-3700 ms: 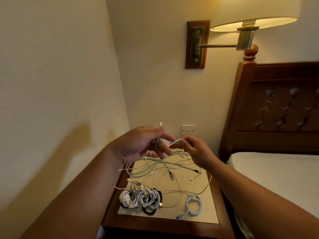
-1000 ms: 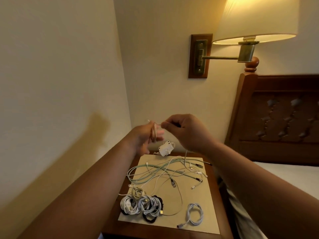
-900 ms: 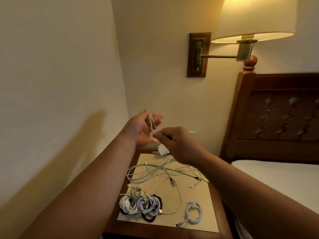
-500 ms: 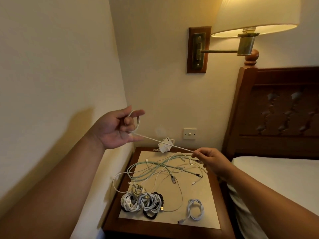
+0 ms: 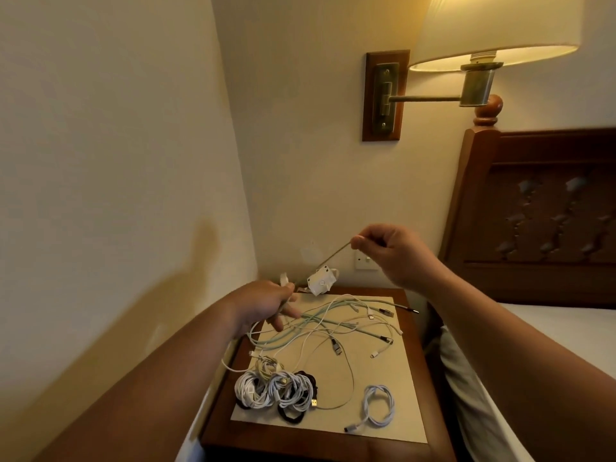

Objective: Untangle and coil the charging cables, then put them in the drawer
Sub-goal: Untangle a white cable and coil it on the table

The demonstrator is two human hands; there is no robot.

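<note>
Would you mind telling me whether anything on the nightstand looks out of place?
A thin white cable loops over the wooden nightstand's left edge, and a dark-tipped cable end pokes past its right rear edge; either might slip off.

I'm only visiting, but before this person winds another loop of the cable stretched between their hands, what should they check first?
1. Both hands have the held cable: left hand grips it and right hand pinches it. Ok.
2. The span between the hands is straight, with no knot showing. Ok.
3. The rest of it is free of the loose tangle. Cannot tell.
4. The mat has bare space near the finished coils. Ok.
5. The drawer is open and ready. Cannot tell, it is out of view.
</note>
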